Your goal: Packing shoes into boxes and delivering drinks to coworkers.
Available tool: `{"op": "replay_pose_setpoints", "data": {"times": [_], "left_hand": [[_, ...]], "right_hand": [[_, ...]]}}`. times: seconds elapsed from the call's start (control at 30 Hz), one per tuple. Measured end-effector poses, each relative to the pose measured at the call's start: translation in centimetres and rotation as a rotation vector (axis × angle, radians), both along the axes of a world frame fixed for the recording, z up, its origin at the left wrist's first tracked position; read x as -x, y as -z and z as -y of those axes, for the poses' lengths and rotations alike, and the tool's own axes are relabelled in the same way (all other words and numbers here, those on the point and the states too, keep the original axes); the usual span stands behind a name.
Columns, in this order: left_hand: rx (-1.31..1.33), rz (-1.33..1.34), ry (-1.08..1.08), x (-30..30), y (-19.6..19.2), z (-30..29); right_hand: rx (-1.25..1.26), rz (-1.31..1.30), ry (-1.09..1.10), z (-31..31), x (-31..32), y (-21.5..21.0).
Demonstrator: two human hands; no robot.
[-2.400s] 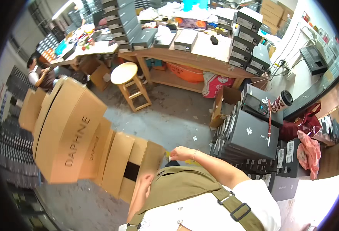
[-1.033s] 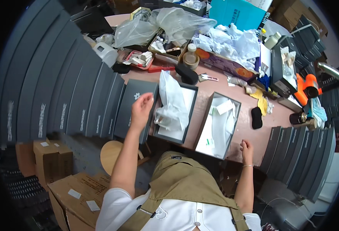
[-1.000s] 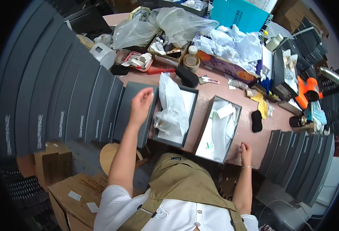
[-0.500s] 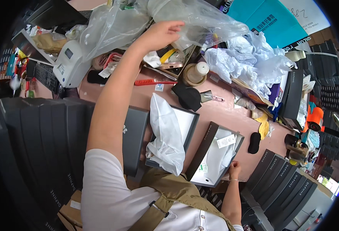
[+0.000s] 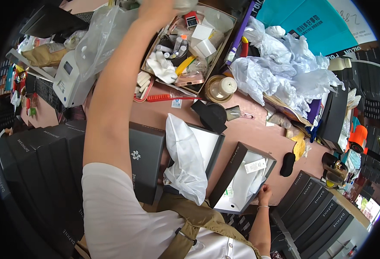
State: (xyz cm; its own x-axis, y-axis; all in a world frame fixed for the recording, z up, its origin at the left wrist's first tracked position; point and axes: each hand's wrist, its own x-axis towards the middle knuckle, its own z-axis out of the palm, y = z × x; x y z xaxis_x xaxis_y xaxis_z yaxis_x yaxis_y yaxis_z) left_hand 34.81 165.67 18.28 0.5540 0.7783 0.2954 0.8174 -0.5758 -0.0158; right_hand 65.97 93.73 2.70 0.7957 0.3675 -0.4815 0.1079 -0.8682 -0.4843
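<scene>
At the top edge, my left hand (image 5: 157, 11) reaches to the clear plastic bag (image 5: 181, 5) beyond the open carton (image 5: 219, 69). Its fingertips are out of view, so its grip does not show. In the carton lie small tubes, white paper and a yellow-handled tool. Beside the right edge of an open dark shoebox (image 5: 228, 166), my right hand (image 5: 265, 195) is closed, its fingers curled; anything inside them is hidden. That box holds white paper and a white tag (image 5: 255, 165). Left of it, white tissue (image 5: 184, 164) drapes over another open box (image 5: 216, 149).
Stacks of dark shoeboxes stand at left (image 5: 38, 172) and lower right (image 5: 311, 207). Farther back are a white label printer (image 5: 71, 80), crumpled white plastic (image 5: 280, 69), a red comb-like strip (image 5: 159, 98), a tape roll (image 5: 218, 88) and a black oval item (image 5: 287, 164) on the pink table (image 5: 237, 127).
My left hand has moved farther up and away. The clear plastic has shifted off the carton, uncovering its contents. My right hand stays beside the shoebox.
</scene>
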Motion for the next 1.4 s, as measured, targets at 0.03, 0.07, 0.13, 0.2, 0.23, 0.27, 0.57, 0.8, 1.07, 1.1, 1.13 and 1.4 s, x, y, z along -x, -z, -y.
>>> {"op": "replay_pose_setpoints", "data": {"times": [0.03,0.07,0.13,0.2,0.23,0.27,0.57,0.8,1.07,1.1,1.13,1.4], "left_hand": [[0.055,-0.031,-0.054,2.1,1.2,-1.8],[0.149,-0.012,-0.162,3.1,1.3,-2.0],[0.222,0.028,-0.261,4.7,1.6,-1.0],[0.182,0.067,-0.225,6.3,1.8,0.7],[0.155,0.085,-0.193,6.9,1.4,1.7],[0.144,0.083,-0.155,6.2,0.6,2.4],[0.488,0.185,0.399,-7.9,-5.7,13.7],[0.268,-0.139,0.572,-19.3,3.7,7.9],[0.237,-0.121,0.505,-20.8,4.9,8.8],[0.218,-0.184,0.510,-20.7,4.6,8.9],[0.199,-0.248,0.513,-20.7,4.8,8.9],[0.370,-0.243,0.508,-20.0,-1.5,6.7]], "right_hand": [[0.017,0.007,-0.008,-0.3,-0.4,-0.1],[0.032,0.028,-0.034,-0.3,-0.6,0.1],[0.061,0.081,-0.075,0.7,-1.0,0.7],[0.079,0.041,-0.037,-0.3,-1.0,-0.2],[0.085,0.014,-0.025,-0.8,-0.9,-0.5],[0.113,0.017,-0.003,-0.7,-0.4,-0.6],[0.109,-0.061,0.042,-3.0,-0.1,-3.1],[0.061,0.008,0.034,-1.0,0.1,-1.1],[0.040,0.004,0.070,-0.8,0.5,-1.3],[0.035,0.006,0.068,-0.7,0.6,-0.9],[0.013,0.005,0.083,-0.4,0.6,-0.6],[-0.015,0.041,0.068,0.2,0.0,0.3]]}}
